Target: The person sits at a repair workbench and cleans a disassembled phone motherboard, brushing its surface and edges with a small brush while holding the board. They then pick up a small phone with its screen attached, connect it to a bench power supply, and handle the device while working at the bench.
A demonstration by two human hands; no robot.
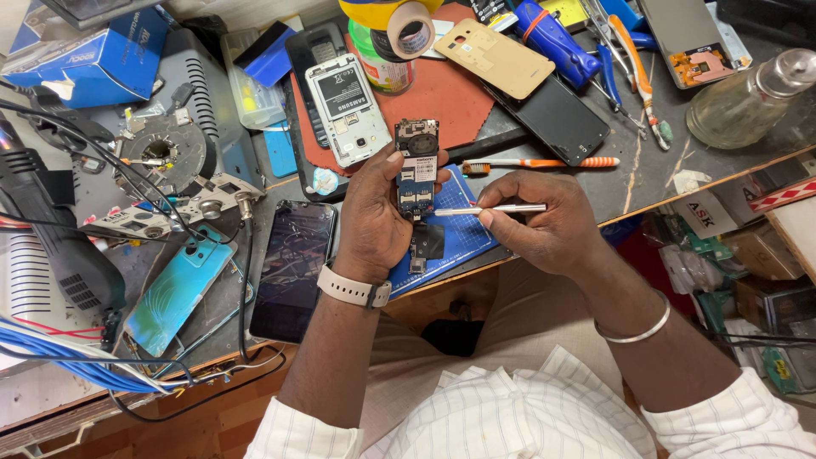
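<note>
Striped white shirt sleeves (527,416) sit nearest. Beyond them, the left hand (374,212) has its grip clamped on a narrow blue phone circuit board (416,174), held upright. Right of that board, the right hand (544,225) pinches slim silver tweezers (493,208), tips touching the board. Under the board lies a blue cutting mat (459,229) on the surface; beyond it, a white opened phone (347,106).

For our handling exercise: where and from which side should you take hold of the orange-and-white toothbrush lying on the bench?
Probably grip the toothbrush by its orange handle, coming from above: it lies flat with its long sides free. The right hand is nearest.
</note>
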